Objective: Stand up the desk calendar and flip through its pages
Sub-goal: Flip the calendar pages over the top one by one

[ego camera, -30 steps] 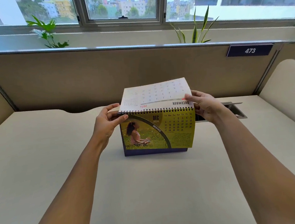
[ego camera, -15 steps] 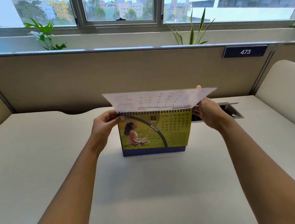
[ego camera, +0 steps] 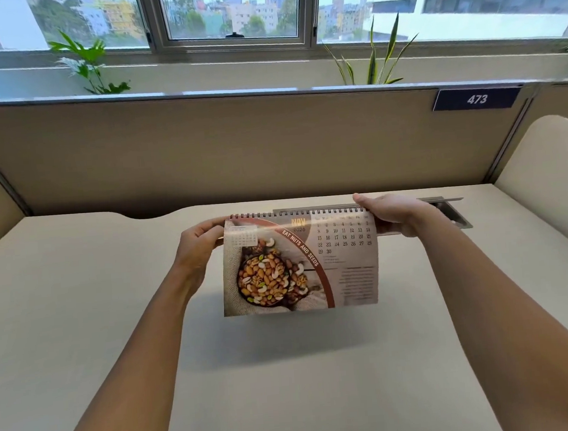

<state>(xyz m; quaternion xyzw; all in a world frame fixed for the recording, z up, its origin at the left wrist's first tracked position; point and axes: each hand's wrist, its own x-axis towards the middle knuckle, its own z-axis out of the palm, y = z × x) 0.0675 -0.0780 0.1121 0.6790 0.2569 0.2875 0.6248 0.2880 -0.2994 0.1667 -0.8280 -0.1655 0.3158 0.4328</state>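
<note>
We note the spiral-bound card desk calendar (ego camera: 299, 265) standing before the beige partition (ego camera: 236, 151); left hand (ego camera: 198, 247) and right hand (ego camera: 394, 213) pinch its top corners, apparently. Light, floppy pages; hold by the coil.

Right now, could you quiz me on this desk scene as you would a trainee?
1. True or false: the calendar shows a November page.
2. Which hand grips the spiral edge next to the date grid: A) left hand B) right hand C) neither?
3. Fill in: the sign on the partition reads ____.

Key:
1. True; the page reads NOV, with a picture of nuts.
2. B; the left hand holds the end by the picture.
3. 473.
</note>
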